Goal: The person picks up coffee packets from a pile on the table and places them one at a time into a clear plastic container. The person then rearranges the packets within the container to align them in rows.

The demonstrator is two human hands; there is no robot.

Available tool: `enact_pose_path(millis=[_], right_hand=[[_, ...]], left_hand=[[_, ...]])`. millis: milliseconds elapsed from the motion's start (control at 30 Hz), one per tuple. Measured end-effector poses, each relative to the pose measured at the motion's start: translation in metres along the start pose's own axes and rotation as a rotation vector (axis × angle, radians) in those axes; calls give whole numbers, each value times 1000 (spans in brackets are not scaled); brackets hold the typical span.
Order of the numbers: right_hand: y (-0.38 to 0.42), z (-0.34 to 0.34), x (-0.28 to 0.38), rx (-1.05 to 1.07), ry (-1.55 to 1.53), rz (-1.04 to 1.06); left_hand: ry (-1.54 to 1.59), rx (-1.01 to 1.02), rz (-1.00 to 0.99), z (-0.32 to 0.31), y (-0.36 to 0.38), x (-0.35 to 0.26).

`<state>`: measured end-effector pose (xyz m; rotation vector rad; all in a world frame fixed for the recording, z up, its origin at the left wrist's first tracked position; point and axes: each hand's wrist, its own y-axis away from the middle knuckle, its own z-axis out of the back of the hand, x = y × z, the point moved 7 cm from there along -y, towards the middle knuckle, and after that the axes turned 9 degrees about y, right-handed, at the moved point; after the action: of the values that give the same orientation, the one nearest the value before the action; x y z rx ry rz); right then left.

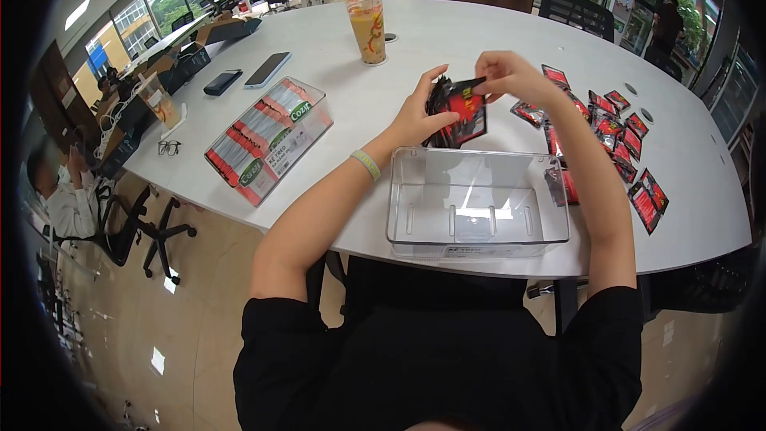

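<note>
My left hand (pixel 413 116) is wrapped round a stack of black and red sachets (pixel 469 118), held upright above the table with the thumb across the front one. At the stack's upper right corner, my right hand (pixel 515 78) pinches the edge of a black and red sachet; its fingertips partly cover it. Just below both hands stands a clear plastic bin (pixel 479 187) with nothing in it and a label on its near wall. Loose sachets (pixel 608 128) of the same kind lie scattered to the right, some hidden behind my right forearm.
On the left is a clear bin packed with red and white packets (pixel 271 132). Beyond it lie a phone (pixel 268 69) and a dark wallet (pixel 223 82). A tall drink cup (pixel 367 28) stands at the back, glasses (pixel 168 147) near the left edge. A person (pixel 72 199) sits at far left.
</note>
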<state>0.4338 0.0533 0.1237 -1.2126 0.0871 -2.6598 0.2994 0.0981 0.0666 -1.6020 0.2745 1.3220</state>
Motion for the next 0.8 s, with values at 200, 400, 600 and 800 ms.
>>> enact_pose_path(millis=[200,400,600,800], right_hand=[[40,60,69,-361,97,224],[63,-4,115,99,127,185],[56,-62,122,132,714,458],[52,-72,110,93,855,410]], left_hand=[[48,9,45,1,3,-1],[-37,-42,9,7,-3,10],[-82,16,-114,5,-3,-1],[-35,-16,-22,5,-3,1]])
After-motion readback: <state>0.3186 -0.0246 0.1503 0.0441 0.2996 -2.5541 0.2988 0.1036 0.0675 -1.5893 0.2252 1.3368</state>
